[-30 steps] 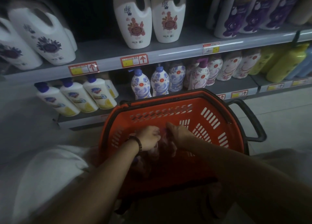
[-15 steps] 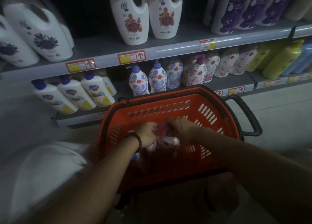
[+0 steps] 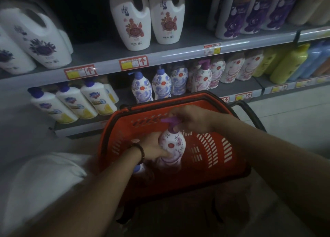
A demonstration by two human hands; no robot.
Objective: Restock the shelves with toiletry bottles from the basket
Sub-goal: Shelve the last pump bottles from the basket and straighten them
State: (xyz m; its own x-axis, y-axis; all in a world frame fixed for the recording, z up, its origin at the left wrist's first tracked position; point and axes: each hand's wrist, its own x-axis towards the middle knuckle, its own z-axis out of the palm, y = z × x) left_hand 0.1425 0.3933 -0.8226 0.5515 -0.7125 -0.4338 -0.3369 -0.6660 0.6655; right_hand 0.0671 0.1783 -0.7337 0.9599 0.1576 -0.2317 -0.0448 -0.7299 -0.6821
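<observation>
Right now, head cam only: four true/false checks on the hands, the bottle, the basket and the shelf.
1. The left hand holds the floral bottle by its body, and the right hand grips its purple pump. True.
2. The basket is blue. False: it is orange-red.
3. A matching shelf bottle with a purple pump stands on the lower shelf. True.
4. The floral bottle stands on the lower shelf. False: both hands hold it at the basket.
</observation>
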